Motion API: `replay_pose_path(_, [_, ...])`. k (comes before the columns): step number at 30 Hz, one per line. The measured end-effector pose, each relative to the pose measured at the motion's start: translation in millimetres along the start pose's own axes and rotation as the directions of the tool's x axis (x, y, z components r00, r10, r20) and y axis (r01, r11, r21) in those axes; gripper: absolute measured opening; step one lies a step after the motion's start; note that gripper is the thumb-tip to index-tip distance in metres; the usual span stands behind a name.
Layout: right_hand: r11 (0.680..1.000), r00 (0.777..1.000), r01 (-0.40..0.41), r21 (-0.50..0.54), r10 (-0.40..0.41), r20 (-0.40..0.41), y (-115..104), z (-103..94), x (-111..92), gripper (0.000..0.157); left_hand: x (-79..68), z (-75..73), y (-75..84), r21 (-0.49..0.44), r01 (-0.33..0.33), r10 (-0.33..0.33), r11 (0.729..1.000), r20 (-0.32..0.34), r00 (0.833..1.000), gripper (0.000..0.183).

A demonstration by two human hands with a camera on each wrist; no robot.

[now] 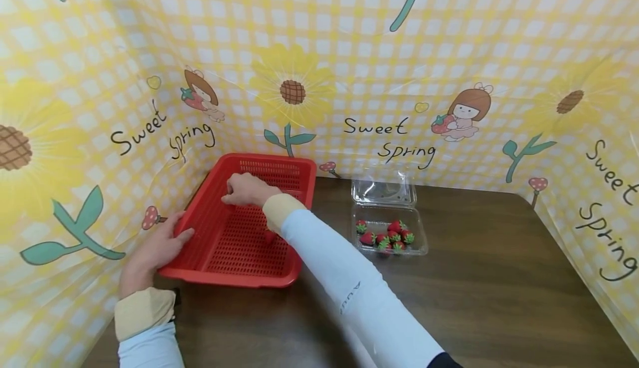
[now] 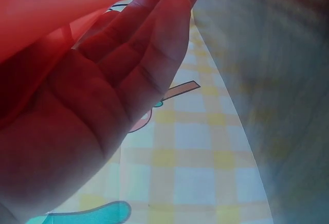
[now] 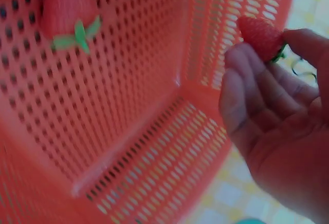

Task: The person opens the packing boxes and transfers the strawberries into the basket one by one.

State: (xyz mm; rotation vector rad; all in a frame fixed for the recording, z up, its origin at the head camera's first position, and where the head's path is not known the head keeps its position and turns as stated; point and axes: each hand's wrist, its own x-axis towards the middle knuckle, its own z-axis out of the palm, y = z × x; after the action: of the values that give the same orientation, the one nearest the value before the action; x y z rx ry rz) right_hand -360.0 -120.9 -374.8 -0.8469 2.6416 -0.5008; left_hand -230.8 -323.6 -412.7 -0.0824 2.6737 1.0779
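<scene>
Two bare hands at work over a red, rectangular plastic basket w/ slotted walls & perforated floor [image 1: 234, 281], on the left part of a dark brown wood-grain table [image 1: 479, 257]. Right hand [image 1: 249, 190] is over the basket's inside, toward the far end; thumb & fingertips pinch one small red strawberry w/ green leafy cap [image 3: 261, 38], remaining fingers loosely bent. That berry shows only in the R wrist view, clear of the floor; hidden from the head cam.

Left hand [image 1: 157, 248] is at the basket's L side, gripping the rim: thumb over the edge, other fingers outside & under it, only slightly bent, per L wrist view. Second red strawberry [image 1: 270, 237] lies on the basket floor, R side, partly behind the R forearm in head view.

Right of the basket, well apart: clear plastic hinged box [image 1: 374, 214], lid [image 1: 384, 192] tipped back, w/ several red strawberries [image 1: 394, 236] inside, bunched mostly toward the near side. Both arms wear light blue sleeves [image 1: 344, 268] w/ tan cuffs [image 1: 145, 315]. Yellow-&-white checked cloth [image 1: 344, 40] w/ flowers, cartoon girls & "Sweet Spring" lettering hangs round the back & sides.
</scene>
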Motion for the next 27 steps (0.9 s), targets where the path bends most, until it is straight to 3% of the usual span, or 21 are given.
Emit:
replay_pose_path(6, [0.987,0.991,-0.134,-0.085,0.136,0.019,-3.7,20.5,-1.8,0.012,1.7,2.4,0.4,-0.012,-0.005,0.005,1.000,0.002,1.000,0.070])
replay_pose_path(11, [0.977,0.992,-0.118,-0.179,0.122,0.012,-3.7,31.0,-3.5,0.006,3.1,1.4,-0.6,0.009,-0.026,0.026,1.000,-0.009,1.000,0.068])
replay_pose_path(17, [0.965,0.988,-0.130,-0.229,0.147,0.057,1.4,40.1,-2.0,0.017,3.9,0.8,-3.6,0.043,-0.032,0.032,0.999,-0.009,0.999,0.068])
replay_pose_path(22, [0.968,0.992,-0.118,-0.223,0.127,0.022,-1.9,28.4,0.9,0.012,4.4,1.9,-4.3,0.031,-0.020,0.020,0.999,0.004,1.000,0.070])
replay_pose_path(27, [0.984,0.995,-0.071,-0.164,0.059,-0.080,-13.6,1.4,-0.2,0.017,6.9,1.4,-4.4,0.059,-0.055,0.057,0.997,-0.026,0.998,0.066])
